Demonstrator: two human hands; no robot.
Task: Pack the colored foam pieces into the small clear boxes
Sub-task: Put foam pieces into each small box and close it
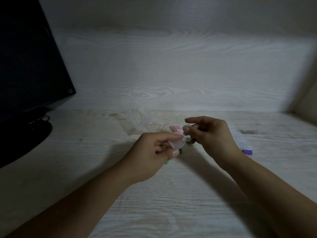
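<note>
A small clear box (177, 143) is held above the desk between both hands. My left hand (154, 150) grips it from the left, thumb on top, with a pink foam piece (226, 152) tucked under its fingers. My right hand (211, 133) pinches the box's clear lid edge at the right, its index finger stretched out above. Pink foam pieces (176, 128) show just behind the box. Green foam pieces (181, 150) lie on the desk under the hands, mostly hidden. A purple foam piece (247, 152) lies to the right of my right wrist.
A crumpled clear plastic bag (137, 121) lies behind the hands, another clear bag (241, 136) to the right. A dark monitor (29, 66) with its stand and cables fills the left side. The pale wood-grain desk (171, 194) meets a wall of the same finish behind.
</note>
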